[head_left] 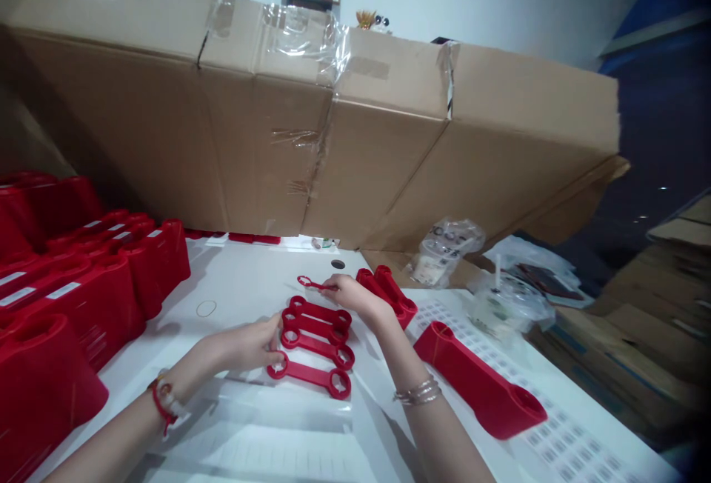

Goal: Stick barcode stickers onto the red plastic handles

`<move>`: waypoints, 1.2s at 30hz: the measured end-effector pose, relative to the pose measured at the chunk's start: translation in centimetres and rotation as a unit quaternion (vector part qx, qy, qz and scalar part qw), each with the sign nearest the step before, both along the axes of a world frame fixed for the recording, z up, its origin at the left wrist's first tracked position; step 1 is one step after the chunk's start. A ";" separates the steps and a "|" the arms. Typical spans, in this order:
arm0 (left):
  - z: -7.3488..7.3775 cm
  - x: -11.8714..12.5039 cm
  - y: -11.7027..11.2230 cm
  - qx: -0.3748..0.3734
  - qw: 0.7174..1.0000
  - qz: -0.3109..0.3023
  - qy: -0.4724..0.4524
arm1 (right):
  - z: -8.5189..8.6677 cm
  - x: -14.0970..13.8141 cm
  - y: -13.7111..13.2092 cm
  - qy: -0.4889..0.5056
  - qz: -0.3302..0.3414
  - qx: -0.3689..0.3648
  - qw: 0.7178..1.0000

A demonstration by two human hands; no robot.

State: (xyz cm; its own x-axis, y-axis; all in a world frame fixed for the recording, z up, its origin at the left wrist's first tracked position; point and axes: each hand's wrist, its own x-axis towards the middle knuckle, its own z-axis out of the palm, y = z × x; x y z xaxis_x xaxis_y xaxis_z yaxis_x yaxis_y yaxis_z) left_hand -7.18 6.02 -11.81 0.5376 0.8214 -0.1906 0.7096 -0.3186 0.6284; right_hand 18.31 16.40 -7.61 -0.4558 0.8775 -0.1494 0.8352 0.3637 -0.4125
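Note:
Several flat red double-ended bars with a ring at each end lie in a row on the white table; the nearest red bar (pixel 309 373) is slightly apart from the others. My left hand (pixel 256 344) is at their left ends, fingers apart, the tips touching or very close to the rings. Beyond the row, my right hand (pixel 347 294) pinches another red ring-ended bar (pixel 305 281) by its right end. This bar is held just above or on the table; I cannot tell which. Its far ring points left, while the gripped end is hidden by my fingers.
Stacked red blocks (pixel 100 305) with white labels fill the left side. To the right are a thick red block (pixel 478 383), smaller red blocks (pixel 389 294), a label sheet (pixel 572 446) and a plastic-wrapped cup (pixel 500 298). A large cardboard sheet (pixel 266 135) leans behind.

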 end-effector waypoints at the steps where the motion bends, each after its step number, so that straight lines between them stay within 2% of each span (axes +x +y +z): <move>1: 0.0 -0.1 0.1 -0.001 1.000 -0.001 0.000 | -0.1 0.0 0.0 0.000 0.003 0.003 1.000; 8: -0.5 -0.7 0.7 -0.007 1.000 0.003 0.002 | -1.8 -0.3 -0.3 -0.035 0.057 -0.055 0.996; 12: -0.6 -0.8 0.8 -0.006 1.000 0.004 0.001 | -2.0 -0.3 -0.1 -0.050 0.056 -0.050 0.996; 17: 0.3 -0.7 0.5 0.003 1.000 0.001 -0.002 | -1.8 -0.5 0.1 -0.059 0.053 -0.023 0.997; 21: 1.0 -0.7 0.3 -0.005 1.000 0.007 0.010 | -0.5 -0.3 -0.2 -0.054 0.068 0.000 0.996; 26: 1.5 -0.9 0.3 -0.012 0.999 0.019 0.024 | 0.7 -0.1 -2.9 -0.067 0.108 -0.007 0.992; 31: 1.7 -0.7 0.1 -0.018 0.999 0.019 0.031 | -0.1 -0.9 -6.8 -0.112 0.119 0.008 0.986; 36: 1.1 -0.5 0.3 -0.020 0.999 0.008 0.031 | -0.5 -1.4 -8.2 -0.134 0.118 0.052 0.982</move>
